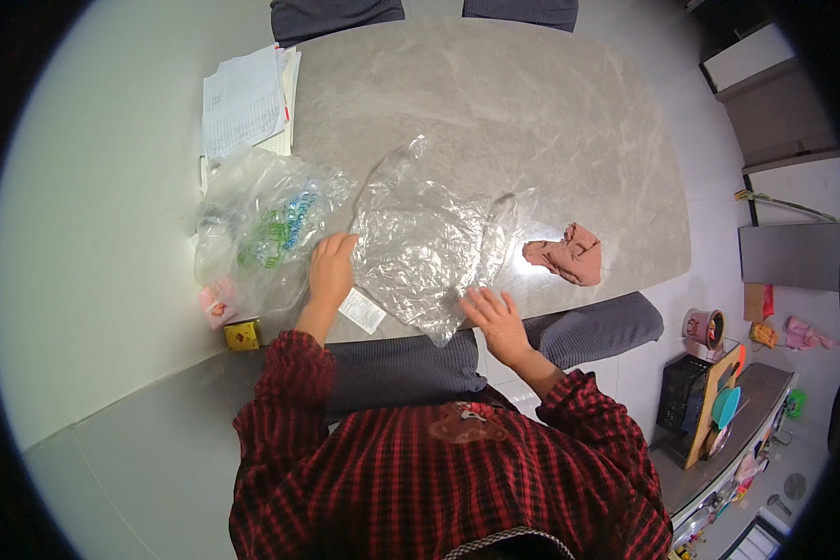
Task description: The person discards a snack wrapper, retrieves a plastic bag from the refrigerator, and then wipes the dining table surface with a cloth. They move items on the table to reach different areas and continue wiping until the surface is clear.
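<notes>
A crinkled clear plastic bag [420,241] lies spread on the grey marbled table [504,91]. At its left edge rests my left hand [333,269], palm down; whether its fingers pinch the film cannot be told. My right hand [495,323] touches the bag's lower right side with fingers spread. Just left of my left hand is a second clear bag [259,231] with green and blue print, partly crumpled. A white printed slip [362,311] lies below my left hand. Right of the clear bag sits a crumpled reddish-brown cloth [570,256].
Stacked papers [241,105] lie at the table's far left corner. A pink packet [218,301] and a small yellow box [242,335] are at the near left corner. Dark covered chairs [406,371] stand at the near edge, more at the far edge. A counter [742,420] with kitchenware is at right.
</notes>
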{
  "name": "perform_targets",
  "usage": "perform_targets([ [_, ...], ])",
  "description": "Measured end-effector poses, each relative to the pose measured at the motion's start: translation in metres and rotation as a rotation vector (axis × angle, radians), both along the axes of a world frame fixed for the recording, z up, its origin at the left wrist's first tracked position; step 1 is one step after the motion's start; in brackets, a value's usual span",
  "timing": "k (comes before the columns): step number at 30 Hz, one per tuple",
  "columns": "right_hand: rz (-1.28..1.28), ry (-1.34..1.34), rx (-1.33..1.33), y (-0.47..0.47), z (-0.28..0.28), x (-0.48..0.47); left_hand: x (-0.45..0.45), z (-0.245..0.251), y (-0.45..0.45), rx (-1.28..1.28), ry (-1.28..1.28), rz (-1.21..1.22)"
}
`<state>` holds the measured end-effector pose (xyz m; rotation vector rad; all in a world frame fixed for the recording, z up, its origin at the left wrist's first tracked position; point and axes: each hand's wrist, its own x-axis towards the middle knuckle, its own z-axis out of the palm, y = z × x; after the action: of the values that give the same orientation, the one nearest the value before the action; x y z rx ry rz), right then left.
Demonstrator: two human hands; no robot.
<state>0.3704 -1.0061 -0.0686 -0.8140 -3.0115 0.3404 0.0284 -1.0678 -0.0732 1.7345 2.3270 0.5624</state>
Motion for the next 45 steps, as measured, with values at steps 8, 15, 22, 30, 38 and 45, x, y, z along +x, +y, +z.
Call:
perform_targets([
  [8, -0.059, 0.395, -0.542, 0.022, -0.038, -0.029, -0.007, -0.026, 0.018, -0.095, -0.18, -0.33],
  [15, -0.788, 0.863, -1.529, 0.05, -0.012, 0.006, -0.014, -0.009, 0.009, -0.303, -0.137, -0.373],
  [22, -0.988, 1.036, -1.492, 0.06, -0.014, 0.007, 0.022, -0.002, 0.011, 0.0, -0.531, -0.101],
  [30, -1.196, 0.554, -0.507, 0.083, -0.053, -0.017, 0.041, -0.027, 0.043, -0.119, -0.561, 0.379],
  [38, -0.877, 0.777, -0.081, 0.082, -0.016, -0.03, 0.056, -0.014, 0.043, 0.125, 0.207, 0.228],
  [45, -0.282, 0.103, 0.019, 0.072, -0.032, -0.065, 0.071, -0.034, 0.053, 0.007, 0.188, -0.086],
])
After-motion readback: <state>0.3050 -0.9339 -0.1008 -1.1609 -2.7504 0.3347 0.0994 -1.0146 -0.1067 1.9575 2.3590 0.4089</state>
